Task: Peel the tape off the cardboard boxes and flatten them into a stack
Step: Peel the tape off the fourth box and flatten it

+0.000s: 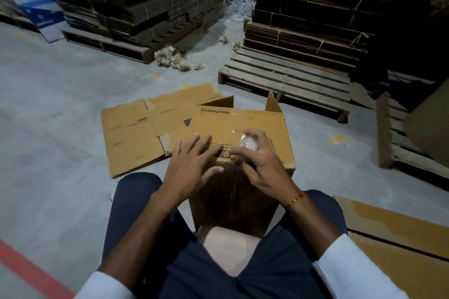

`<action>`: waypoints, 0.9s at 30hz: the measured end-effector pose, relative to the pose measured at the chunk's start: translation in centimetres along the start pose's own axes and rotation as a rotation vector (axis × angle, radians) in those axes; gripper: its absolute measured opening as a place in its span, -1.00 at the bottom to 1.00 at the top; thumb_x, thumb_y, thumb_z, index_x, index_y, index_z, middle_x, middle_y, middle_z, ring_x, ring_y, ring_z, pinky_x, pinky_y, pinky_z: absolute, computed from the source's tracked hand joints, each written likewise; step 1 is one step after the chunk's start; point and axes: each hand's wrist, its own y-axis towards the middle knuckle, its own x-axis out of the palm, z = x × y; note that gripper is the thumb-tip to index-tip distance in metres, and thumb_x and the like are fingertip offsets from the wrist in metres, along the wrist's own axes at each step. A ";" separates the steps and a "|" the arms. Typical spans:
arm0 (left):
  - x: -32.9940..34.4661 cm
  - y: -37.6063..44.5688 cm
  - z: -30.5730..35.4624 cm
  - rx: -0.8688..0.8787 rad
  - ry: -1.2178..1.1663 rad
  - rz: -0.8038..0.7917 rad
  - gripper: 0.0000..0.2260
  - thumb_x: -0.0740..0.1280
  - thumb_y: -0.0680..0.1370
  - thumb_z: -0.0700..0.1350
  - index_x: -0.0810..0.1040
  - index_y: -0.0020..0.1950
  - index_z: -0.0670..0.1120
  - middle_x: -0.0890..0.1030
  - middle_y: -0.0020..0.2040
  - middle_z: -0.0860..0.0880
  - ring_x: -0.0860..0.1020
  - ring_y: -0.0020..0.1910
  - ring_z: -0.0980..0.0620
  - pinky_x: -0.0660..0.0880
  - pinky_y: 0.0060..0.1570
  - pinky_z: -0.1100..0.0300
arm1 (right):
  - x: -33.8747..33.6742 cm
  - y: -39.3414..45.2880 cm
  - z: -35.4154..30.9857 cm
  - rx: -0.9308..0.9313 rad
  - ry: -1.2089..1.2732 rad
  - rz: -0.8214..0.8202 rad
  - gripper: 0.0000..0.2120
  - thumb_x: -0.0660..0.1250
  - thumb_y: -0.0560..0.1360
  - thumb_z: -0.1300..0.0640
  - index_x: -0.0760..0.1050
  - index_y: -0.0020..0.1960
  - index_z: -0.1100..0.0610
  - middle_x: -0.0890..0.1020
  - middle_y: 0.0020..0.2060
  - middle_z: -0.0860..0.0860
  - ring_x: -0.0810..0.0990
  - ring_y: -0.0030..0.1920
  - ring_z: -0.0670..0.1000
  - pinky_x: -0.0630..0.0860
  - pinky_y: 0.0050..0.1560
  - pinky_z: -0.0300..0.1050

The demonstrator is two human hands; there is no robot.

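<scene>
The cardboard box (243, 126) marked "Crompton" stands on the floor between the seated person's knees. The left hand (192, 165) lies flat on its top face, fingers straight and spread. The right hand (260, 165) pinches a crumpled wad of clear tape (249, 143) at the near edge. Flattened boxes (136, 133) lie just left. Tape scraps (172, 58) litter the floor near a wooden pallet (286, 80) beyond.

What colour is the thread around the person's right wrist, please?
Red and yellow thread, seen in the head view.
</scene>
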 end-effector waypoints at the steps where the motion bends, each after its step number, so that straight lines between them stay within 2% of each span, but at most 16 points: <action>1: 0.7 -0.1 -0.1 -0.001 -0.004 -0.013 -0.38 -0.10 0.57 0.39 0.15 0.60 0.21 0.09 0.65 0.02 0.03 0.62 -0.09 0.12 0.50 -0.32 | 0.0 0.0 -0.1 -0.011 -0.010 -0.037 -0.62 0.36 0.51 0.26 0.57 0.25 -0.09 0.22 0.45 0.00 0.27 0.38 0.05 0.43 0.15 -0.14; 3: 1.5 0.1 -0.3 -0.001 0.017 0.000 -0.40 -0.11 0.59 0.37 0.16 0.60 0.23 0.11 0.64 0.04 0.05 0.62 -0.09 0.19 0.46 -0.31 | -0.2 0.0 -0.2 -0.020 -0.029 -0.090 -0.63 0.37 0.52 0.23 0.58 0.26 -0.09 0.18 0.49 -0.01 0.23 0.41 0.06 0.40 0.19 -0.14; 7: 1.1 1.2 -0.5 0.019 0.031 -0.047 -0.39 -0.14 0.57 0.38 0.11 0.60 0.26 0.06 0.65 0.07 0.01 0.63 -0.07 0.18 0.48 -0.26 | -0.6 0.3 -0.7 -0.007 -0.082 -0.118 -0.74 0.45 0.52 -0.05 0.59 0.18 -0.05 0.16 0.51 0.00 0.20 0.45 0.07 0.46 0.21 -0.12; 8: 1.1 1.5 -0.5 0.033 0.034 -0.051 -0.39 -0.16 0.56 0.39 0.10 0.60 0.27 0.05 0.65 0.07 0.00 0.63 -0.06 0.17 0.48 -0.25 | -0.6 0.4 -0.9 -0.005 -0.101 -0.107 -0.78 0.44 0.52 -0.07 0.60 0.14 -0.04 0.17 0.50 -0.01 0.21 0.45 0.07 0.51 0.18 -0.09; 11: 1.3 2.0 -0.5 0.058 0.044 -0.080 -0.37 -0.19 0.55 0.40 0.04 0.60 0.29 0.01 0.66 0.08 -0.03 0.63 -0.05 0.17 0.49 -0.23 | -0.4 0.6 -1.2 -0.016 -0.137 -0.078 -0.91 0.41 0.55 0.02 0.59 0.04 -0.01 0.22 0.47 -0.01 0.24 0.42 0.05 0.61 0.06 -0.03; 13: 1.4 2.1 -0.8 0.075 0.048 -0.075 -0.38 -0.18 0.56 0.40 0.05 0.60 0.28 0.03 0.66 0.07 0.00 0.62 -0.06 0.20 0.48 -0.21 | -0.6 0.8 -0.9 -0.043 -0.127 -0.103 -0.92 0.43 0.54 0.09 0.58 0.03 0.00 0.23 0.45 0.01 0.25 0.42 0.07 0.60 0.09 -0.02; 16: 1.6 2.2 -1.4 0.091 0.056 -0.064 -0.42 -0.18 0.59 0.40 0.07 0.60 0.29 0.09 0.65 0.06 0.05 0.61 -0.07 0.25 0.45 -0.19 | -1.0 1.0 -0.2 -0.118 -0.120 -0.181 -0.84 0.45 0.51 0.19 0.55 0.02 -0.01 0.23 0.45 0.03 0.27 0.41 0.09 0.57 0.12 -0.01; 19: 1.6 2.2 -1.4 0.095 0.056 -0.069 -0.41 -0.22 0.58 0.40 0.05 0.60 0.28 0.08 0.65 0.06 0.03 0.61 -0.06 0.22 0.47 -0.17 | -1.5 1.3 0.5 -0.186 -0.141 -0.245 -0.75 0.46 0.48 0.22 0.50 0.05 -0.05 0.23 0.45 0.04 0.27 0.40 0.08 0.51 0.21 -0.03; 23: 1.3 2.3 -0.8 0.105 0.046 -0.069 -0.40 -0.21 0.58 0.38 0.10 0.60 0.26 0.08 0.65 0.05 0.04 0.61 -0.07 0.21 0.48 -0.16 | -2.3 1.5 1.0 -0.273 -0.197 -0.301 -0.61 0.44 0.41 0.28 0.40 0.05 -0.09 0.25 0.43 0.10 0.29 0.40 0.14 0.47 0.22 -0.01; 27: 1.7 2.6 -0.1 0.098 0.051 -0.059 -0.41 -0.20 0.59 0.36 0.09 0.60 0.26 0.08 0.65 0.05 0.03 0.61 -0.07 0.21 0.48 -0.17 | -3.0 0.9 1.2 -0.313 -0.276 -0.356 -0.47 0.53 0.31 0.31 0.44 0.13 -0.08 0.27 0.43 0.14 0.28 0.44 0.23 0.57 0.16 0.10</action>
